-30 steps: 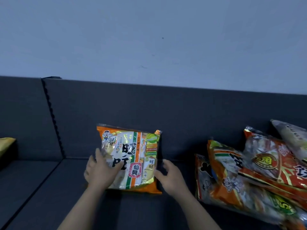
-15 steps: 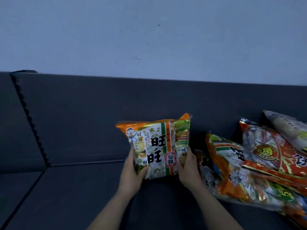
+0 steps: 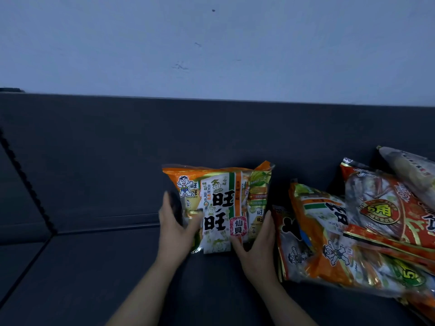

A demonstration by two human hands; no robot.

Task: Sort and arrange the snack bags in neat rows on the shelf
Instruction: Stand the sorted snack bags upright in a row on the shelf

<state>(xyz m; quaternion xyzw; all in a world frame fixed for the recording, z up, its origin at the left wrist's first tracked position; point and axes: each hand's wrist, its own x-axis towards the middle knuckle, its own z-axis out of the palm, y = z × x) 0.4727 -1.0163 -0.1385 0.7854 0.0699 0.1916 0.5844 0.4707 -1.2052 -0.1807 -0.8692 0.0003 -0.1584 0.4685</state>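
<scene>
We have one orange-and-white snack bag standing upright on the dark shelf, its back against the dark rear panel. Printed face is toward us, top seal up, bag tilted very slightly.

Left hand is on the bag's lower left edge: palm flat against the side, fingers stretched up along the edge, thumb across the front of the wrapper. Loose clasp, not a fist.

Right hand mirrors it on the lower right edge: fingers extended up the side, thumb wrapped under onto the front near the bottom corner. So the bag is pinched between both hands, each hand mostly open and pressed against it. We cannot tell whether the bottom of the bag is resting on the shelf or lifted just off it; the hands cover that edge.

Just to the right, a loose pile of bags lies slumped and overlapping. Nearest one, an orange bag of the same brand, is tilted and sits close beside the right hand. A red bag lies on top of it, and a pale bag pokes out at the far right edge, cut off by the frame.

Pale wall above the panel. Left part of the shelf is bare dark surface.
</scene>
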